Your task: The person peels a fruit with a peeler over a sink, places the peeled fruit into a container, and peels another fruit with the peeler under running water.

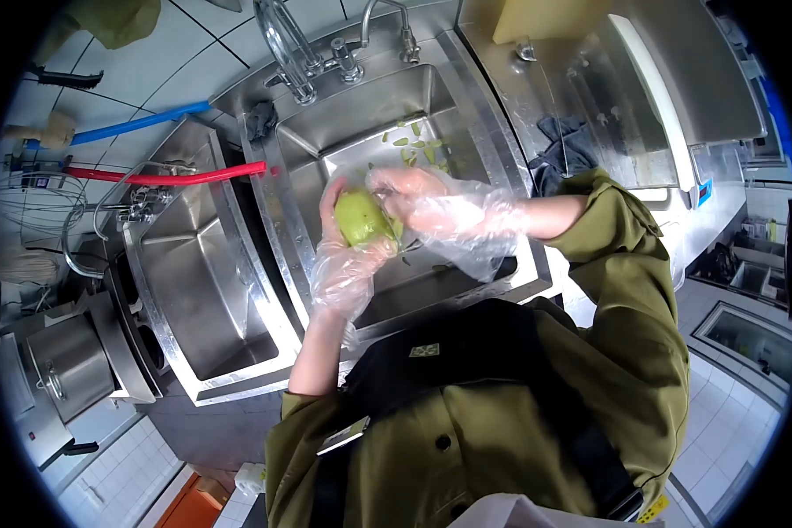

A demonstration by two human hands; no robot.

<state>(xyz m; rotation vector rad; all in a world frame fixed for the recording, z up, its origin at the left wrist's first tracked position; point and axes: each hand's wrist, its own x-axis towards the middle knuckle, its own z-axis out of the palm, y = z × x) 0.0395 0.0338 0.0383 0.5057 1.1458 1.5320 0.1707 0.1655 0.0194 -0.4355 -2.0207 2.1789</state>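
Note:
A pale green, smooth, rounded fruit (359,218) sits in my left hand (352,258), whose fingers wrap its left and lower sides. My right hand (421,201) is closed at the fruit's right side, fingers curled against it. A thin dark edge shows below those fingers, but I cannot tell what tool it belongs to. Loose clear plastic gloves cover both hands. Below them is a steel sink basin (312,141), with several green peel strips (411,151) scattered on its floor.
A chrome faucet (301,88) rises at the sink's back edge. To the left is a second basin (194,273), with a red hose (176,176) and a blue hose (141,123) nearby. A dark cloth (561,150) lies on the right counter, and a steel pot (70,365) stands far left.

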